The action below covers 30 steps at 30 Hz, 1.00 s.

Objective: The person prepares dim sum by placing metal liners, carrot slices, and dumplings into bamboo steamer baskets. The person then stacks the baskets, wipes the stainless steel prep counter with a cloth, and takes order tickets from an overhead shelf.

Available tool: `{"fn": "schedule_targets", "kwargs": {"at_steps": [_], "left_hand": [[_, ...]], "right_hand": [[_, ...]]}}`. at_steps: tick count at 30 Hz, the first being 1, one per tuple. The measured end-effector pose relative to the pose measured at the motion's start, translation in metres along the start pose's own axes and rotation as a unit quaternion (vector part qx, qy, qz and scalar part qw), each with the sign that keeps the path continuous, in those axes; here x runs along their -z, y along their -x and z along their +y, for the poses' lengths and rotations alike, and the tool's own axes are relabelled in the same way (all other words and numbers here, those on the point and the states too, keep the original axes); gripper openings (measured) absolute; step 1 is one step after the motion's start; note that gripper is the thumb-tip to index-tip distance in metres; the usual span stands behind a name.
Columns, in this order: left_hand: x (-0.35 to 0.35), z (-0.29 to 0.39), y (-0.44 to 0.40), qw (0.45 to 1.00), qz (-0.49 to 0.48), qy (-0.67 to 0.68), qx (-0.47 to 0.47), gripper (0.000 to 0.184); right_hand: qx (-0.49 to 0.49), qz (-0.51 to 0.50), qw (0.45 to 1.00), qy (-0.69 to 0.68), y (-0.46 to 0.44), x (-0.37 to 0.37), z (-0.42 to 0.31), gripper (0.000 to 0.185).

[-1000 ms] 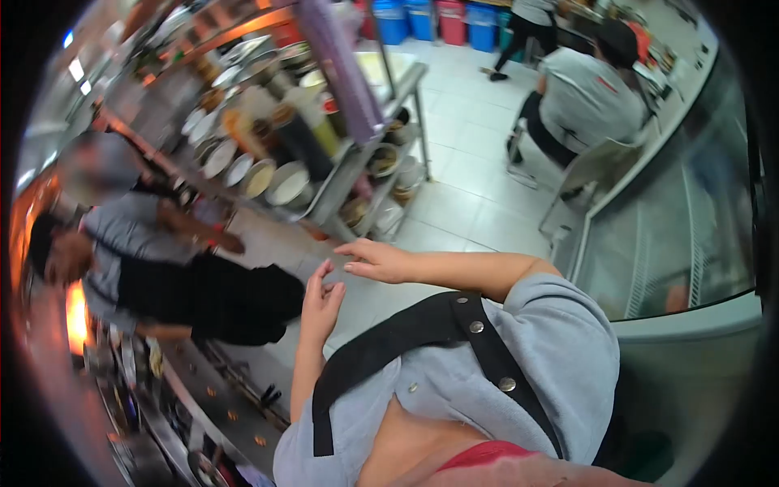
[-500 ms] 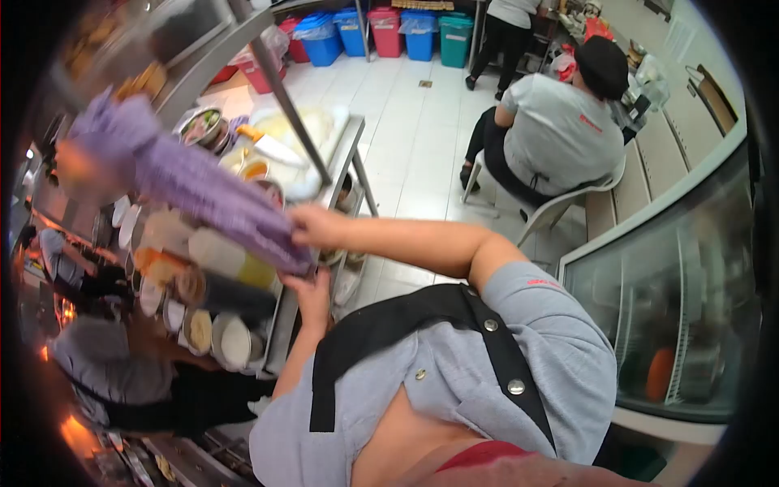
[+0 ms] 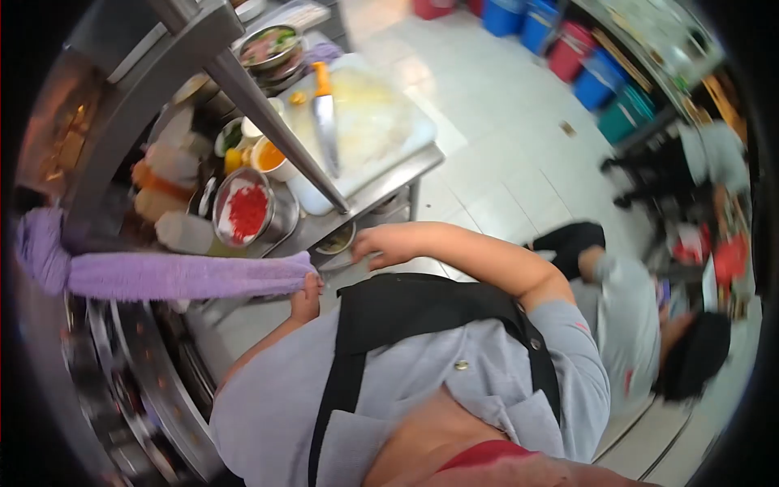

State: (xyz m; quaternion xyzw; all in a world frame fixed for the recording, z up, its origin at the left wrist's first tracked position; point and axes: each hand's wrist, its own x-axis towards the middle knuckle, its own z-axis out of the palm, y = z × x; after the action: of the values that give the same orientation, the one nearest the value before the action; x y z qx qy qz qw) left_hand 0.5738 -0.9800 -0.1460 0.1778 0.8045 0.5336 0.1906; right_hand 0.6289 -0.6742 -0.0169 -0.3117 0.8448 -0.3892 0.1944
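A long purple towel (image 3: 195,276) stretches out to the left, with a bunched end at the far left edge of the view. My left hand (image 3: 305,299) is closed on its near end, in front of my apron. Just right of that, my right hand (image 3: 389,245) hovers near the counter edge with its fingers apart and slightly bent, holding nothing. Beyond the hands are a metal bowl of chopped red food (image 3: 247,213) and a knife (image 3: 324,122) with an orange handle, lying on a white cutting board (image 3: 373,114).
A metal shelf post (image 3: 276,130) rises at the counter's corner. Squeeze bottles (image 3: 182,234) and a cup of orange sauce (image 3: 269,156) stand behind it. A seated person (image 3: 629,325) is at the right; another person (image 3: 714,158) is farther back. Bins (image 3: 625,114) line the far side.
My right hand has let go of the towel, which my left hand still holds. The view has turned left and moved closer to the counter; the towel now lies more level across it.
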Motion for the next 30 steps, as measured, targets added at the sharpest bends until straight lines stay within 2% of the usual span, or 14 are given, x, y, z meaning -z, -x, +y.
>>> {"fn": "schedule_targets", "kwargs": {"at_steps": [1,3,5,8,10,11,13,15,18,19,24,26,29,30], "left_hand": [[-0.007,-0.009,0.014,0.999,0.001,-0.048,0.011,0.026],[-0.022,-0.026,0.039,0.979,-0.057,-0.195,0.007,0.031],[-0.043,-0.041,0.048,0.959,-0.115,-0.254,0.055,0.033],[-0.084,-0.067,0.035,0.933,-0.181,-0.222,0.218,0.037],[-0.106,-0.092,0.007,0.895,-0.235,-0.192,0.328,0.039],[-0.115,-0.103,-0.010,0.873,-0.260,-0.172,0.374,0.040],[-0.131,-0.121,-0.055,0.827,-0.320,-0.119,0.446,0.042],[-0.153,-0.113,-0.095,0.790,-0.360,-0.082,0.489,0.045],[-0.191,0.029,-0.134,0.821,-0.311,-0.100,0.468,0.057],[-0.202,0.043,-0.139,0.834,-0.269,-0.092,0.473,0.058],[-0.264,0.014,-0.151,0.871,-0.138,-0.056,0.468,0.049],[-0.295,0.014,-0.152,0.862,-0.063,-0.078,0.497,0.050],[-0.336,0.037,-0.165,0.836,-0.128,-0.058,0.531,0.053],[-0.349,0.043,-0.168,0.846,-0.124,-0.053,0.516,0.053]], "right_hand": [[-0.064,-0.044,0.997,-0.022,0.023,0.011,0.011,0.038],[-0.119,-0.114,0.986,0.012,0.062,0.021,0.048,0.038],[-0.186,-0.168,0.968,0.025,0.094,0.036,0.087,0.039],[-0.310,-0.132,0.936,0.103,0.151,0.035,0.198,0.043],[-0.440,-0.084,0.874,0.189,0.212,0.029,0.265,0.029],[-0.477,-0.066,0.842,0.242,0.243,0.031,0.274,0.027],[-0.518,-0.038,0.831,0.201,0.326,0.002,0.351,0.027],[-0.525,-0.080,0.845,0.066,0.412,-0.018,0.388,0.032],[-0.580,-0.132,0.803,-0.048,0.505,-0.032,0.398,0.028],[-0.592,-0.135,0.792,-0.063,0.526,-0.030,0.401,0.028],[-0.597,-0.126,0.789,-0.077,0.567,0.025,0.468,0.027],[-0.578,-0.124,0.805,-0.055,0.563,0.065,0.511,0.027],[-0.541,-0.136,0.829,0.024,0.533,0.148,0.580,0.026],[-0.537,-0.140,0.828,0.078,0.516,0.184,0.599,0.026]]}}
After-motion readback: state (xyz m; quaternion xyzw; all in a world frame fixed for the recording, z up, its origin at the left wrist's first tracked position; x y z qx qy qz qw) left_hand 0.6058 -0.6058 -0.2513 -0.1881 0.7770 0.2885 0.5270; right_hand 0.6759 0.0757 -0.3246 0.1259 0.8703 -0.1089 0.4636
